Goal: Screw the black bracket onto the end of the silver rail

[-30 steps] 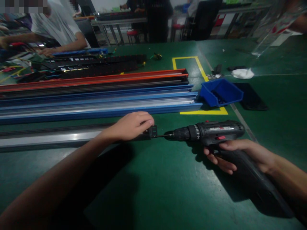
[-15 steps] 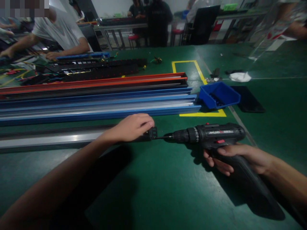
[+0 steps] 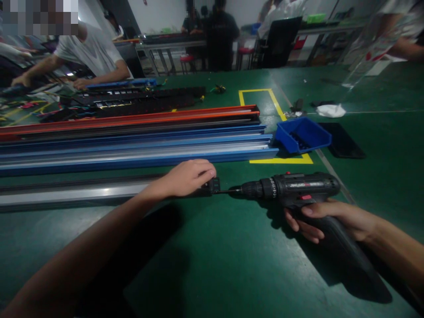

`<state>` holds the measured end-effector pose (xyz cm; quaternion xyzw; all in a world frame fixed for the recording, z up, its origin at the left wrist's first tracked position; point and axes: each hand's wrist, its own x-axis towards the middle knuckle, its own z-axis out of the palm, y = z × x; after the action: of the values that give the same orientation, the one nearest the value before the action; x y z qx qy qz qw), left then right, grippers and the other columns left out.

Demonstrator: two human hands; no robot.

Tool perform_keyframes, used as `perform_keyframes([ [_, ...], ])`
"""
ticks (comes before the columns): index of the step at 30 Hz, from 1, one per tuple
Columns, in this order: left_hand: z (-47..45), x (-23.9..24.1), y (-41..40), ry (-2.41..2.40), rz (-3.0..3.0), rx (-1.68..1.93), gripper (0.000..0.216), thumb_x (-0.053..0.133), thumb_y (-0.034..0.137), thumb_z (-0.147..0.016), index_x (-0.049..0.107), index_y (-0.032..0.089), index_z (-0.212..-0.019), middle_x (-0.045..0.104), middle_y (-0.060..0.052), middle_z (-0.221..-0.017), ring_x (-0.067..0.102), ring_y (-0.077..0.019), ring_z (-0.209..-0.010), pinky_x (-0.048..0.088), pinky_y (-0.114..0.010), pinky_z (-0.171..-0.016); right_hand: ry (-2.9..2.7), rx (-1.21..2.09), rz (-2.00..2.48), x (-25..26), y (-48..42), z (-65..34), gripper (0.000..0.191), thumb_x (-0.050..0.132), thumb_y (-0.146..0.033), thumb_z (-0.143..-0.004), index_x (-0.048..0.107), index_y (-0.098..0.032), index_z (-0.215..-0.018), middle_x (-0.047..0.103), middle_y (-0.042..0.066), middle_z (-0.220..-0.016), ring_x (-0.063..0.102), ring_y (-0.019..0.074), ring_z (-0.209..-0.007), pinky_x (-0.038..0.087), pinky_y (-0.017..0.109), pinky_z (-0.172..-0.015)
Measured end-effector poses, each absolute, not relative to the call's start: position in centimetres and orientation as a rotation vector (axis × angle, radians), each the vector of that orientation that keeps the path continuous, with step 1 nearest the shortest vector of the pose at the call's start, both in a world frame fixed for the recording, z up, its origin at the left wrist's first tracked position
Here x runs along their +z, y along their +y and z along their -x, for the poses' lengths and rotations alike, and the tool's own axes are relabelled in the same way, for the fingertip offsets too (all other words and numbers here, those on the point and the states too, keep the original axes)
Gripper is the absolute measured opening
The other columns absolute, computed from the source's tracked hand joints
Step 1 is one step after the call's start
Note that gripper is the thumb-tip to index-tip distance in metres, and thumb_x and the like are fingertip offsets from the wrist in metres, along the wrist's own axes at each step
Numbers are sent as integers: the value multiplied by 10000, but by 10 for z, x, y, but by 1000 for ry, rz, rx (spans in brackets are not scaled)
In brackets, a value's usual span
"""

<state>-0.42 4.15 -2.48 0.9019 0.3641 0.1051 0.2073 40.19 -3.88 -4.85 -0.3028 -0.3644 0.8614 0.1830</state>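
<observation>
Cordless drill (image 3: 298,191), one only, lies near the middle right of the green table (image 3: 232,265), black with a small red switch on its side and a pale label along the top. Its thin bit points left and meets the black end cap (image 3: 214,185) of a grey rail (image 3: 82,194). The right hand (image 3: 326,218) is wrapped tight about the drill's handle, fingers curled underneath. The left hand (image 3: 188,177) lies palm down over the right end of that grey rail, fingers bent and pressing on it just beside the end cap.

Behind the grey rail, farther off, lies a bundle of long rails side by side: several blue rails (image 3: 132,148) nearest, then an orange rail (image 3: 132,118) at the far edge; the exact count of blue ones is hard to tell. Beyond them lie black strips (image 3: 139,99) with coloured wiring.

One blue bin (image 3: 303,134) stands at the right end of the blue rails, on a yellow taped outline (image 3: 281,160); small dark parts lie inside it, too small to make out. One flat black pad (image 3: 341,140) lies just right of the bin, and one white rag (image 3: 331,110) farther back.

At the far left a person in a pale shirt (image 3: 89,53) leans over the table.
</observation>
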Motion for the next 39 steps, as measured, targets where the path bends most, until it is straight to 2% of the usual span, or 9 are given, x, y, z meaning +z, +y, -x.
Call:
perform_keyframes([
  [14, 4, -23, 40, 1018, -2516, 289, 434, 376, 423, -1130, 745, 198, -1093, 755, -73, -1103, 691, -224, -1012, 508, -355, -908, -946, 2461, 844, -48, -37, -401, 309, 755, -340, -949, 820, -96, -1127, 769, 127, -1000, 620, 97, -620, 579, 236, -644],
  [22, 4, -25, 42, 1007, -2525, 295, 433, 375, 422, -1131, 743, 197, -1085, 752, -72, -1098, 686, -225, -1012, 501, -353, -919, -1084, 2405, 882, -48, -39, -403, 300, 757, -366, -963, 816, -104, -1095, 770, 110, -988, 656, 106, -648, 589, 226, -649],
  [29, 3, -24, 41, 1023, -2520, 289, 435, 375, 429, -1133, 741, 199, -1088, 753, -71, -1094, 690, -222, -1008, 501, -345, -913, -1078, 2421, 834, -47, -41, -402, 414, 774, -389, -948, 796, -100, -1244, 787, 185, -1142, 633, 97, -654, 576, 225, -652],
  [36, 5, -27, 43, 1006, -2513, 301, 430, 381, 425, -1135, 742, 194, -1093, 748, -67, -1097, 681, -224, -1013, 492, -350, -914, -1071, 2422, 814, -47, -38, -400, 309, 761, -351, -957, 837, -94, -1111, 794, 125, -980, 654, 96, -637, 601, 219, -667],
  [39, 5, -28, 43, 1003, -2512, 301, 428, 378, 415, -1137, 741, 193, -1095, 746, -65, -1100, 676, -223, -1018, 489, -355, -921, -1036, 2434, 809, -47, -38, -400, 295, 764, -331, -957, 837, -91, -1112, 798, 132, -1003, 667, 97, -652, 610, 215, -669],
])
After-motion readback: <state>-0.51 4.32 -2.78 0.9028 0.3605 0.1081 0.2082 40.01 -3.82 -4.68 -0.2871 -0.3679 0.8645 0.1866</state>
